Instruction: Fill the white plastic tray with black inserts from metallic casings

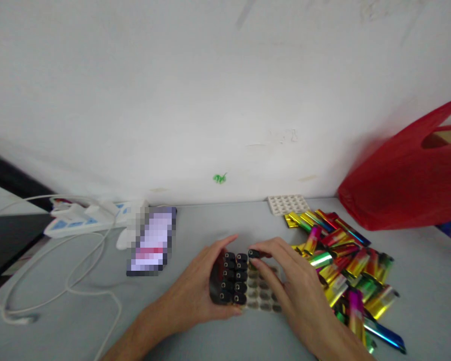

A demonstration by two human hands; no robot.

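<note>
A pale grid tray with rows of cells sits on the grey table. Two columns of upright lighters with black ends fill its left side, while the cells to their right show bare. My left hand curves around the left side of the tray and the standing lighters, fingers at the far edge and thumb near the front. Between thumb and fingertips, my right hand pinches a black-ended lighter at the far end of the third column. Its lower part is hidden.
Right of my hand lies a loose pile of shiny coloured lighters. Behind it are another pale grid tray and a red bag. At left are a phone, a power strip and a looping white cable.
</note>
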